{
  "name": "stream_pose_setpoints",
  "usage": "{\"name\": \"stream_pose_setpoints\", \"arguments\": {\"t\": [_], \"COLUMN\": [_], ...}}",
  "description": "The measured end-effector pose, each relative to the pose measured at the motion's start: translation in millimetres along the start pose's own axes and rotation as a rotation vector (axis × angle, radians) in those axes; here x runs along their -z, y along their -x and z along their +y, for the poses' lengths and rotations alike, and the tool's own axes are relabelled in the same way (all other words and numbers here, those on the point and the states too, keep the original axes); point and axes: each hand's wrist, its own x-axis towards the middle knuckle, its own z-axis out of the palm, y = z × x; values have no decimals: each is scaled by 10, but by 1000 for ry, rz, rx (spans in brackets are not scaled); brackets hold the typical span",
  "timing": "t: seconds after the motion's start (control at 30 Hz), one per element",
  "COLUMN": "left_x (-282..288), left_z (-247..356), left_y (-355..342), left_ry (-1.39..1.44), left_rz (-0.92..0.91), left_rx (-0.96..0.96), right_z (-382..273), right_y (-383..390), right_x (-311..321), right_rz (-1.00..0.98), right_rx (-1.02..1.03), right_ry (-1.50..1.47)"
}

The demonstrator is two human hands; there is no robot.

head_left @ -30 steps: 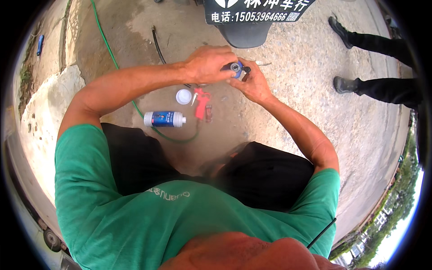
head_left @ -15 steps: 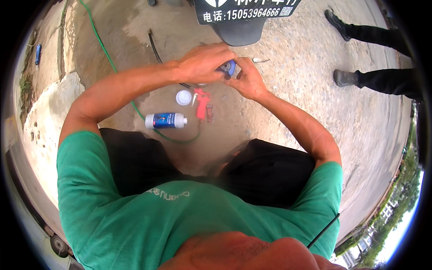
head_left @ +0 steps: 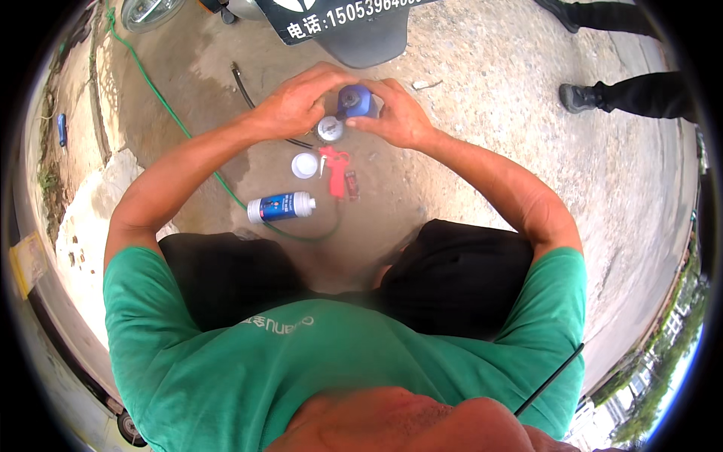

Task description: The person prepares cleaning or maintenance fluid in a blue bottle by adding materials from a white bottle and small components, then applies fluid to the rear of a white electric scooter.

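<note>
A blue plastic piece (head_left: 353, 100), roughly cylindrical with a dark round middle, is held up between my hands over the ground. My right hand (head_left: 401, 117) grips it from the right, fingers on its far side and thumb on the near side. The curled fingers of my left hand (head_left: 295, 103) meet its far left edge; part of their hold is hidden. Just below lies a round whitish disc (head_left: 330, 129), and nearer me a white lid (head_left: 305, 165). Beside the lid is a red air blow gun (head_left: 337, 172). A white bottle with a blue label (head_left: 282, 207) lies on its side.
A green hose (head_left: 162, 102) runs from the far left toward the blow gun. A black hose (head_left: 242, 87) lies beyond my left forearm. Ahead hangs a black mudguard (head_left: 365, 45) with a sign plate. Another person's shoe (head_left: 578, 98) stands at right; a blue-handled tool (head_left: 62, 129) lies far left.
My hands have shifted left with the blue piece, which is now turned so more of it shows. The whitish disc below it has come into plain view. The whole view has shifted slightly.
</note>
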Motion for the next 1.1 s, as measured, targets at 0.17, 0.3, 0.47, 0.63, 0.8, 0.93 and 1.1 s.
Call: {"name": "stream_pose_setpoints", "arguments": {"t": [0.17, 0.3, 0.47, 0.63, 0.8, 0.93, 1.1], "left_x": [101, -13, 28, 99, 129, 96, 121], "left_z": [269, 354, 165, 305, 207, 171, 346], "left_y": [-85, -98, -63, -81, -62, -74, -62], "left_ry": [-232, -404, -540, -500, -504, -475, -399], "left_rz": [-135, -104, -155, 18, -249, -168, -99], "left_rx": [439, 263, -166, -209, 100, -190, 37], "right_z": [38, 2, -72, -25, -56, -31, -17], "right_y": [-1, -29, -45, -69, -68, -67, -87], "right_x": [-64, -117, -99, -100, -119, -131, -142], "right_rz": [26, 25, -11, -26, -28, -23, -16], "right_rx": [28, -22, -45, -49, -36, 4, 2], "right_ry": [25, 51, 81, 106, 82, 84, 100]}}
